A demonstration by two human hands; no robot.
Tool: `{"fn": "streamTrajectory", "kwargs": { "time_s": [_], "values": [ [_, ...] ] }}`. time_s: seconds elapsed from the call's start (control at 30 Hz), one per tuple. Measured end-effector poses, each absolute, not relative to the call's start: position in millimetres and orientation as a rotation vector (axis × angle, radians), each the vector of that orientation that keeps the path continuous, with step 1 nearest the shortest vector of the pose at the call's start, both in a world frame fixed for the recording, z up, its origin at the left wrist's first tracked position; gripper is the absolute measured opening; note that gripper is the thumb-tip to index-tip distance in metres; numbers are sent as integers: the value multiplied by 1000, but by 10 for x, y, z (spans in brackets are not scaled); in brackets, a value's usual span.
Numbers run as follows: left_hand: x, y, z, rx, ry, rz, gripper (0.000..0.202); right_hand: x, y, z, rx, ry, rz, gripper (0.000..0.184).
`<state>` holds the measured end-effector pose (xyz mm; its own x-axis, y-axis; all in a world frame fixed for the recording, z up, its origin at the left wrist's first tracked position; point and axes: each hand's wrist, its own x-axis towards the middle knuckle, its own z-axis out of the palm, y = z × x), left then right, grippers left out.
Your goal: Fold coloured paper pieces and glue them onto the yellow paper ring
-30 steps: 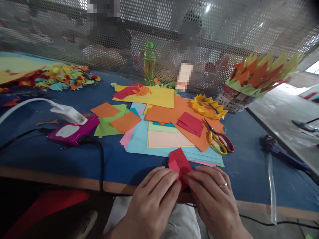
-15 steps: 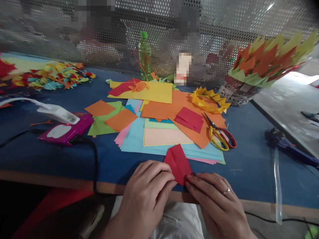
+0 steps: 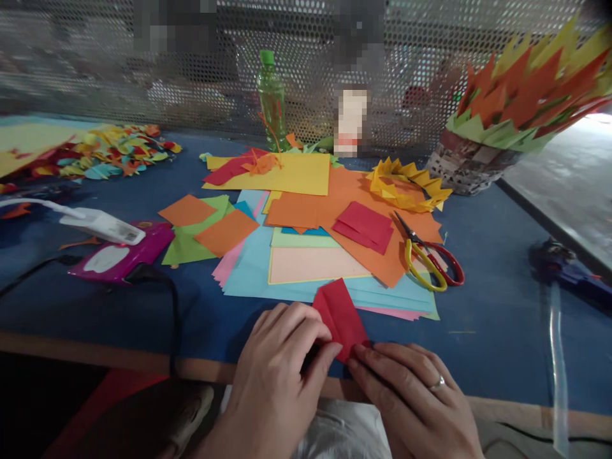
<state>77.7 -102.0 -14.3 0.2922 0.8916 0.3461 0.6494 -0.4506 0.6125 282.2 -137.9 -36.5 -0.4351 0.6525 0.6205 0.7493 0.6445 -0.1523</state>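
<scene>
A small folded red paper (image 3: 340, 313) lies at the near edge of the blue table (image 3: 482, 319). My left hand (image 3: 280, 370) curls over its left side, fingers pinched on the paper's lower corner. My right hand (image 3: 411, 395), a ring on one finger, presses its fingertips on the paper's lower right tip. Both hands hold the piece down against the table edge. Just beyond it lies a pile of coloured paper sheets (image 3: 310, 248).
Yellow and red scissors (image 3: 430, 258) lie right of the pile, beside a yellow paper ring (image 3: 406, 188). A basket with paper spikes (image 3: 502, 121), a green bottle (image 3: 270, 102), a magenta device with a white charger (image 3: 115, 245), paper scraps (image 3: 100, 153) and a blue glue gun (image 3: 568, 271) surround them.
The view has shifted slightly. My hands have slid a little lower on the red paper, and the fold looks flatter.
</scene>
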Motion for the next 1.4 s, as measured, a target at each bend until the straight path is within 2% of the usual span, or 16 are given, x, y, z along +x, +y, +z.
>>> {"fn": "streamTrajectory", "kwargs": {
  "time_s": [0.77,1.1,1.27,1.4],
  "values": [
    [803,-1013,-125,2221,1418,902,17,2852,-1341,-336,-1050,-2260,-226,28],
    [802,-1069,-144,2262,1484,907,10,2762,-1359,-407,-1132,-2221,-235,26],
    [838,-1078,-169,2309,1644,964,28,2822,-1354,-412,-1109,-2265,-238,28],
    [862,-1081,-173,2279,1687,936,32,2858,-1340,-413,-1086,-2305,-240,28]
  ]
}}
